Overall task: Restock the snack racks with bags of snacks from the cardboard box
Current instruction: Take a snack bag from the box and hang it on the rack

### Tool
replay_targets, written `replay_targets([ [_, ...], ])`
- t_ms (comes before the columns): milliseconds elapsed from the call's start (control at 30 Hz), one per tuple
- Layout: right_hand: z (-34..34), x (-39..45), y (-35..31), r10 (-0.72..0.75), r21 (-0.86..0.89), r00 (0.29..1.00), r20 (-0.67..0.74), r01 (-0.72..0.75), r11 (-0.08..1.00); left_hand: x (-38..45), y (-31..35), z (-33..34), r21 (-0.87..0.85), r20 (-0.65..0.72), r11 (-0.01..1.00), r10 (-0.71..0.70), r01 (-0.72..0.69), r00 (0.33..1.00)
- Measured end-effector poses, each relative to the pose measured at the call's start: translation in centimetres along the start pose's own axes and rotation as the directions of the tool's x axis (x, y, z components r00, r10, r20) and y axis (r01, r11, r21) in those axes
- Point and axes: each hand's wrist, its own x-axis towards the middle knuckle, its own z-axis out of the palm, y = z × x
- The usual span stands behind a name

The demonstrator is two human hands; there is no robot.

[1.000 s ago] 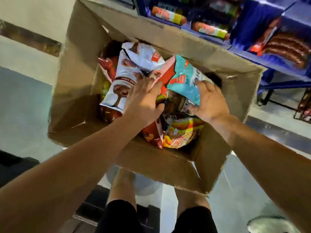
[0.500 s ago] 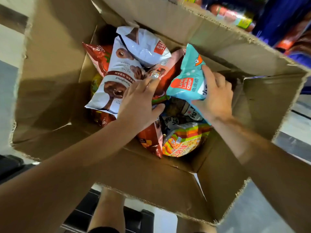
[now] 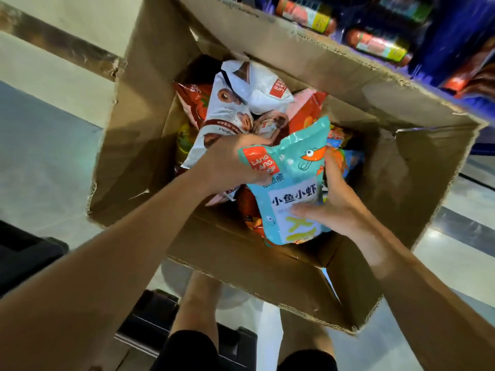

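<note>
An open cardboard box [image 3: 150,135] stands below me, full of snack bags. Both hands hold a teal bag [image 3: 292,183] with a shrimp drawing, lifted above the other bags. My left hand [image 3: 227,162] grips its upper left corner by the red label. My right hand [image 3: 332,202] grips its right side, thumb across the front. Behind it lie a white doughnut bag [image 3: 222,113], another white bag [image 3: 259,87] and red bags [image 3: 192,100].
A blue snack rack [image 3: 455,36] with packets stands past the box's far flap, top right. My bare legs [image 3: 198,303] and black shorts show under the box. Grey floor lies left and right, and a dark object [image 3: 24,253] sits at lower left.
The teal bag has been lifted out and turned front-up toward me. My left hand left the doughnut bag and took the teal bag's corner. My right hand shifted lower on its side.
</note>
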Motion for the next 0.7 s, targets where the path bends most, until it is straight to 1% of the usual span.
replay_targets([
  [33, 0.5, 0.3, -0.3, 0.024, 0.016, 1.0, -0.011, -0.023, 1.0, -0.1, -0.1, -0.5, 0.033, 0.002, 0.999, -0.002, 0.002, 1.0],
  [67, 1.2, 0.8, -0.4, 0.045, 0.024, 0.997, -0.057, -0.043, 0.999, -0.1, -0.4, -0.8, 0.035, -0.028, 0.999, -0.003, 0.004, 1.0],
  [100, 1.8, 1.1, -0.5, 0.059, 0.042, 0.992, -0.115, -0.054, 0.998, -0.2, -0.9, -1.1, 0.0, -0.093, 1.0, -0.011, 0.011, 0.996],
  [133, 2.4, 1.4, -0.5, 0.067, 0.071, 0.982, -0.175, -0.056, 0.996, -0.3, -1.5, -1.3, -0.041, -0.195, 0.999, -0.031, 0.024, 0.98],
  [167, 3.0, 1.7, -0.6, 0.064, 0.104, 0.971, -0.229, -0.041, 0.994, -0.5, -2.2, -1.4, -0.048, -0.327, 0.998, -0.057, 0.043, 0.943],
  [200, 3.6, 1.9, -0.5, 0.059, 0.13, 0.957, -0.284, -0.022, 0.991, -0.9, -2.9, -1.5, -0.011, -0.474, 0.997, -0.07, 0.074, 0.878],
  [233, 4.3, 2.1, -0.4, 0.048, 0.146, 0.941, -0.334, 0.001, 0.989, -1.2, -3.7, -1.5, 0.038, -0.602, 0.991, -0.082, 0.131, 0.795],
  [267, 5.0, 2.2, -0.3, 0.035, 0.154, 0.925, -0.379, 0.026, 0.988, -1.7, -4.6, -1.4, 0.035, -0.689, 0.983, -0.106, 0.178, 0.717],
  [300, 5.9, 2.2, -0.2, 0.021, 0.158, 0.91, -0.414, 0.049, 0.986, -2.0, -5.5, -1.1, -0.036, -0.729, 0.975, -0.176, 0.22, 0.661],
  [333, 6.8, 2.1, -0.3, 0.016, 0.169, 0.894, -0.448, 0.067, 0.983, -2.4, -6.0, -0.8, -0.139, -0.737, 0.96, -0.265, 0.244, 0.621],
  [367, 7.7, 2.0, -0.4, 0.014, 0.187, 0.879, -0.477, 0.086, 0.979, -2.7, -6.9, -0.2, -0.254, -0.712, 0.93, -0.366, 0.267, 0.599],
  [400, 8.5, 2.0, -0.4, 0.023, 0.2, 0.867, -0.499, 0.089, 0.976, -2.8, -7.6, 0.7, -0.356, -0.658, 0.892, -0.451, 0.278, 0.604],
  [433, 9.0, 1.9, -0.4, 0.035, 0.209, 0.86, -0.509, 0.084, 0.974, -2.7, -8.1, 1.5, -0.446, -0.582, 0.85, -0.514, 0.282, 0.63],
  [467, 9.4, 1.7, -0.3, 0.042, 0.214, 0.861, -0.508, 0.079, 0.974, -2.6, -8.5, 2.3, -0.511, -0.51, 0.814, -0.545, 0.275, 0.666],
  [533, 9.7, 1.6, 0.1, 0.055, 0.208, 0.855, -0.516, 0.062, 0.976, -2.0, -9.1, 3.5, -0.557, -0.445, 0.785, -0.558, 0.271, 0.701],
  [633, 9.2, 1.1, 0.4, 0.056, 0.144, 0.847, -0.528, 0.024, 0.989, -0.3, -9.8, 3.7, -0.628, -0.446, 0.742, -0.589, 0.233, 0.674],
  [700, 8.7, 0.7, 0.6, 0.056, 0.102, 0.843, -0.535, -0.001, 0.995, 0.1, -8.9, 2.9, -0.654, -0.436, 0.725, -0.593, 0.214, 0.677],
])
